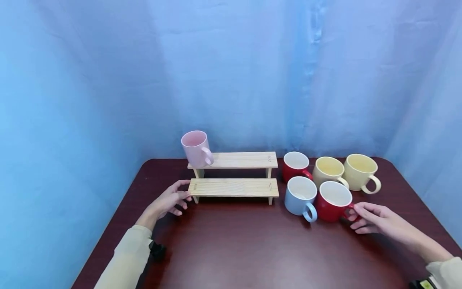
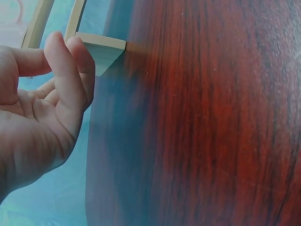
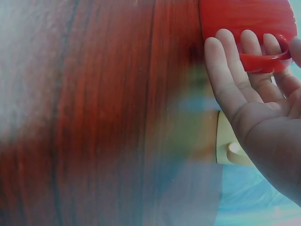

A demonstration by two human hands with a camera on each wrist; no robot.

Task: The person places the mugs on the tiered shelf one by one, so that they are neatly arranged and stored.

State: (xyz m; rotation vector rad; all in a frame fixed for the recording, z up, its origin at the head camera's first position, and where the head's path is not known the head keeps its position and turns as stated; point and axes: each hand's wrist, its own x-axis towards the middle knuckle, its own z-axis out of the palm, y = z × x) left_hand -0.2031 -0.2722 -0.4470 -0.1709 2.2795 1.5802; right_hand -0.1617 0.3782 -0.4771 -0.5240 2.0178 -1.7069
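Observation:
In the head view my right hand (image 1: 373, 218) is at the handle of the front red mug (image 1: 330, 216), thumb and index finger pinching it. The right wrist view shows the other fingers of that hand (image 3: 254, 89) stretched out beside and behind the red handle (image 3: 265, 62). The mug stands upright, white inside. My left hand (image 1: 169, 200) holds the left end of the lower tier of a pale wooden two-step rack (image 1: 234, 187), thumb at its front corner. A pink mug (image 1: 195, 150) stands on the left end of the upper tier, handle to the right.
A light blue mug (image 1: 300, 196) stands left of the front red mug. Behind them are another red mug (image 1: 294, 172) and two yellow mugs, one in the middle (image 1: 326, 170) and one at right (image 1: 357, 172). Blue curtains (image 1: 231, 80) surround the dark wooden table (image 1: 231, 249).

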